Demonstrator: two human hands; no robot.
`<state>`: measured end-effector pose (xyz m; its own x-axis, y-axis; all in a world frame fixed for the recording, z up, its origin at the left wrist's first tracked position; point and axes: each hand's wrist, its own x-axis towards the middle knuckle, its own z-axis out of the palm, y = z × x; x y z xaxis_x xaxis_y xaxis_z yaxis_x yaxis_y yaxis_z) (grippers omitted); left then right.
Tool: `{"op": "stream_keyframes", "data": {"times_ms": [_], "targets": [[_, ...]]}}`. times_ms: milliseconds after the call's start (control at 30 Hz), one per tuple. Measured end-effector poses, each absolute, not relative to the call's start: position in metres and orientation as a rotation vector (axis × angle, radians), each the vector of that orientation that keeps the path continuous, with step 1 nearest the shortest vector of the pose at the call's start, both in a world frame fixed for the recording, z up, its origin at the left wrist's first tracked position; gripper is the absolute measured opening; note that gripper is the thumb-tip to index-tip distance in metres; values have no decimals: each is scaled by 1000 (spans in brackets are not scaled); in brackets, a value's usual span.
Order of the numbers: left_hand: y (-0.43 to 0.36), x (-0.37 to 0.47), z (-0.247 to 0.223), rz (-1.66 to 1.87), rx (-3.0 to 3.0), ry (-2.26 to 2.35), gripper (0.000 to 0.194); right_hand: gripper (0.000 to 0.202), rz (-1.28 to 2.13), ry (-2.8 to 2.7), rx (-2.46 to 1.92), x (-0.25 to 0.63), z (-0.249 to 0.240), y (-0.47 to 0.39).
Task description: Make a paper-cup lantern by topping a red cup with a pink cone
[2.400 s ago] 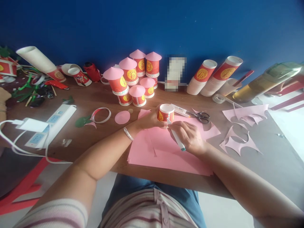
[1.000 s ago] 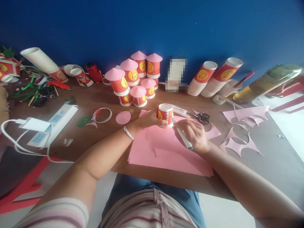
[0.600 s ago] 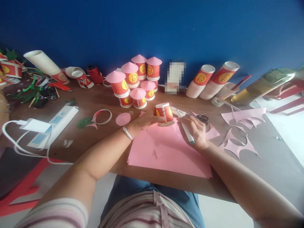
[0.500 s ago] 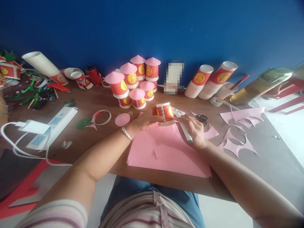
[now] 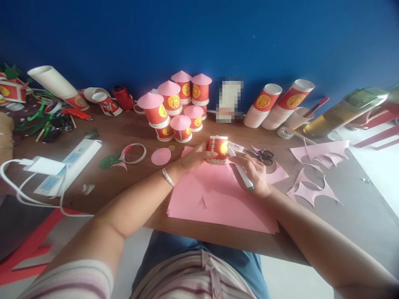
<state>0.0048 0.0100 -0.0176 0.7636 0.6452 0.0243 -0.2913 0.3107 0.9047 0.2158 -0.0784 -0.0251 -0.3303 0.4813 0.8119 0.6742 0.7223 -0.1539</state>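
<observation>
A deep-blue wall rises behind the far edge of the brown tabletop. Glare greys the right end. Pale floor shows below the near edge, red furniture by the near left corner.

This is a place for handicraft with paper; whether home or workshop, I cannot tell. On the brown wood-look table, beside the plain dark-blue wall, there are red paper cups with pink cone-shaped paper roofs, a stack of pink paper sheets, black-handled metal scissors, curved pink paper scraps and a white power strip.
</observation>
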Motion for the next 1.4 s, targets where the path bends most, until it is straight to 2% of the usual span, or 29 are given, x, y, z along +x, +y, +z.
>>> {"op": "stream_keyframes", "data": {"times_ms": [167, 367, 467, 600, 767, 1000, 1200, 1400], "targets": [[5, 7, -11, 620, 1233, 436, 36, 35, -245, -2006, -781, 213, -24, -80], [11, 9, -17, 692, 1194, 389, 42, 38, -263, -1991, -810, 216, -21, -78], [12, 7, -17, 755, 1113, 348, 38, 36, -273, -1981, -856, 217, -22, -78], [7, 4, -12, 705, 1045, 384, 42, 36, -279, -2046, -825, 214, -22, -79], [2, 3, -4, 651, 1126, 433, 30, 40, -276, -2083, -776, 212, -22, -80], [7, 3, -7, 692, 1165, 484, 37, 41, -275, -2100, -772, 212, -22, -83], [9, 2, -11, 611, 1290, 402, 29, 46, -282, -2133, -726, 207, -14, -86], [11, 2, -14, 600, 1302, 404, 27, 42, -318, -2087, -786, 209, -8, -87]]}}
